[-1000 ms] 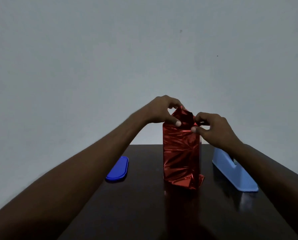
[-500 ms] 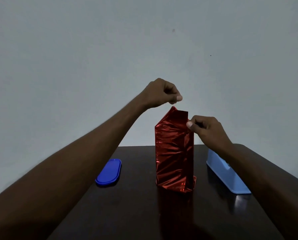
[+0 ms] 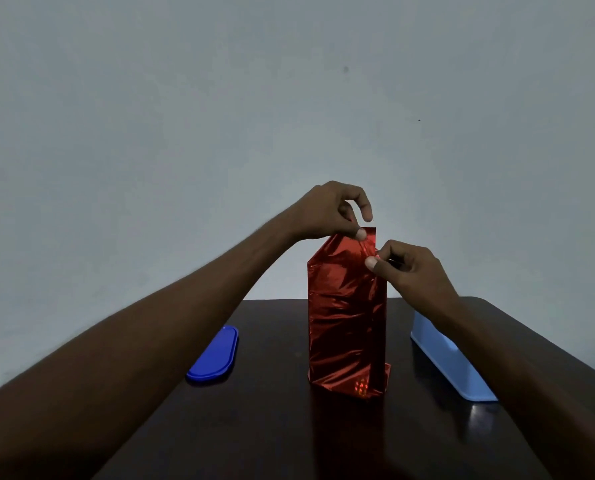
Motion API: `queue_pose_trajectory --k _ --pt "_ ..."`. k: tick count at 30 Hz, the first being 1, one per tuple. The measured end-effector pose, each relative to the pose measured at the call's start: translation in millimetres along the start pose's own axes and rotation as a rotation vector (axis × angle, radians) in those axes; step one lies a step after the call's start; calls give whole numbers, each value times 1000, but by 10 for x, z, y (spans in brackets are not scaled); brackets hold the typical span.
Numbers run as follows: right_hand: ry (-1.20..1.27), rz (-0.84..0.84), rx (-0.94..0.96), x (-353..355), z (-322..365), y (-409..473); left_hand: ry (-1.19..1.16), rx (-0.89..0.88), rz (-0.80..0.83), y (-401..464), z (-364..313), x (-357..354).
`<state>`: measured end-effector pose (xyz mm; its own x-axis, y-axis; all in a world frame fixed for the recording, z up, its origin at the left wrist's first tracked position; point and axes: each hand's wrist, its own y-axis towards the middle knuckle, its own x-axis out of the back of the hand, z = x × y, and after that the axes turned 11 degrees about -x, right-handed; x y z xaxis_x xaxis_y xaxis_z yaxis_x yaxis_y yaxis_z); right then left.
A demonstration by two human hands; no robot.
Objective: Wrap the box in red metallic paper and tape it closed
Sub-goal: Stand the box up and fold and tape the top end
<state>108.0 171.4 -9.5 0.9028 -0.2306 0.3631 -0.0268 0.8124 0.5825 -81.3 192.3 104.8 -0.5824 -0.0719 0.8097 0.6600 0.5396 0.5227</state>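
- Dark worktop [image 3: 271,427] against plain grey wall.
- Mid-worktop, upright: box in red metallic paper [image 3: 346,320].
- Left hand [image 3: 327,213] pinching paper's top flap.
- Right hand [image 3: 410,268] pinching flap's right edge.

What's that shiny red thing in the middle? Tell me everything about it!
It is a tall box wrapped in red paper, shiny and crinkled like foil. It stands upright on the dark table. Its top tapers to a flat raised flap, and loose paper sticks out at the bottom. The left hand pinches the flap's top; the right hand pinches its right edge.
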Motion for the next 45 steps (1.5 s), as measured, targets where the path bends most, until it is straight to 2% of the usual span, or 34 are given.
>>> queue_pose_trajectory --k 8,19,27,32,37,45 --pt "38 -44 -27 -60 -9 30 -59 -59 45 1 49 -3" --pt "37 -49 -4 -77 -25 20 174 -50 155 121 3 25" --pt "24 -86 10 -70 -31 8 242 -29 155 203 28 36" --pt "82 -155 -82 -115 -51 9 185 4 132 207 71 77" --pt "246 -71 -117 -116 35 22 171 42 129 215 116 64" --pt "231 -80 -165 -139 37 82 192 67 119 244 207 0"
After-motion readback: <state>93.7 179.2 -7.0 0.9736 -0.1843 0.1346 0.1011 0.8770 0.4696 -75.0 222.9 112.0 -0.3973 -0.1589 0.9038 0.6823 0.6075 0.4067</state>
